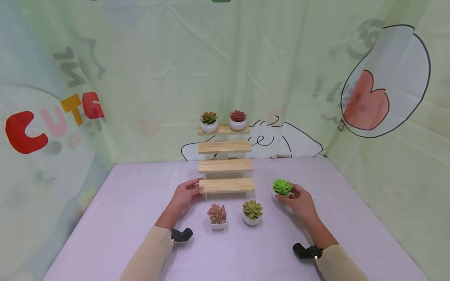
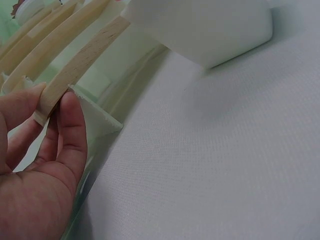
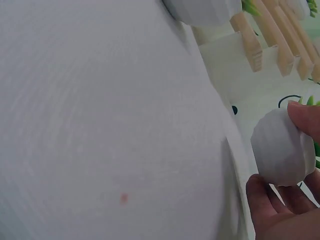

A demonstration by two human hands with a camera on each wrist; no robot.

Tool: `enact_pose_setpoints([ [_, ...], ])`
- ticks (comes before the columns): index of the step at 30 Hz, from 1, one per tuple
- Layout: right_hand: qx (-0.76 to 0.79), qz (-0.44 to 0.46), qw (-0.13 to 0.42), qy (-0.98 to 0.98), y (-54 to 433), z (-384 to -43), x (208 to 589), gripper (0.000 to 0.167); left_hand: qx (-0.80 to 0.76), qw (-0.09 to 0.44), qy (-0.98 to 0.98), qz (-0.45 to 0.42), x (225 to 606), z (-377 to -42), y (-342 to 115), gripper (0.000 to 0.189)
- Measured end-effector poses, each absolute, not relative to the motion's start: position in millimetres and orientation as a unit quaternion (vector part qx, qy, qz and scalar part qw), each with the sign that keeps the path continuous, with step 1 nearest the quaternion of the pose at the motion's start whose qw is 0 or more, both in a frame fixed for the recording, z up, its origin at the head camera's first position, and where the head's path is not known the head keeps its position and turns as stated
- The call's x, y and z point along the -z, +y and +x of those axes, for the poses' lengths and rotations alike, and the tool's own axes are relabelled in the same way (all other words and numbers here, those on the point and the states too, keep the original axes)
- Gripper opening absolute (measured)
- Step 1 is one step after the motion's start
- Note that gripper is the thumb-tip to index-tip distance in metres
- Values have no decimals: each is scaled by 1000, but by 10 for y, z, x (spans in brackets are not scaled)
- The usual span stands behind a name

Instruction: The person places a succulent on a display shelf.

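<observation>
My left hand point(image 1: 185, 196) pinches the left end of the lowest wooden step of a tiered stand point(image 1: 225, 166); in the left wrist view thumb and fingers close around the plank end point(image 2: 75, 70). My right hand point(image 1: 303, 203) grips a bright green potted succulent point(image 1: 282, 187) by its white pot point(image 3: 281, 147), to the right of the stand. In front of the stand sit a pink succulent point(image 1: 217, 216) in a square white pot and a yellow-green succulent point(image 1: 252, 212) in a round one.
On the top step stand a green-brown succulent point(image 1: 209, 121) and a dark red succulent point(image 1: 238, 120), both in white pots. A printed curtain point(image 1: 151, 78) hangs behind and at both sides of the pale cloth-covered table point(image 1: 140, 183).
</observation>
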State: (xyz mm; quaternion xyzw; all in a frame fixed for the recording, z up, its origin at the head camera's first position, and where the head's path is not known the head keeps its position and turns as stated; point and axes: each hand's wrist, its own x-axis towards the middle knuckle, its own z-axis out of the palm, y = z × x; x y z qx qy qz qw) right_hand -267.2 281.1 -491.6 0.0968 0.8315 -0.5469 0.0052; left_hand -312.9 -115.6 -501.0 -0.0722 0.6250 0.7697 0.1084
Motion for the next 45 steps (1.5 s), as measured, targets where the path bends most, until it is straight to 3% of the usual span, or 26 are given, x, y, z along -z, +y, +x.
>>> enact_pose_setpoints([
  [45, 605, 3, 1, 796, 2168, -2736, 4297, 78, -768, 103, 628, -71, 5019, -3136, -1154, 48],
])
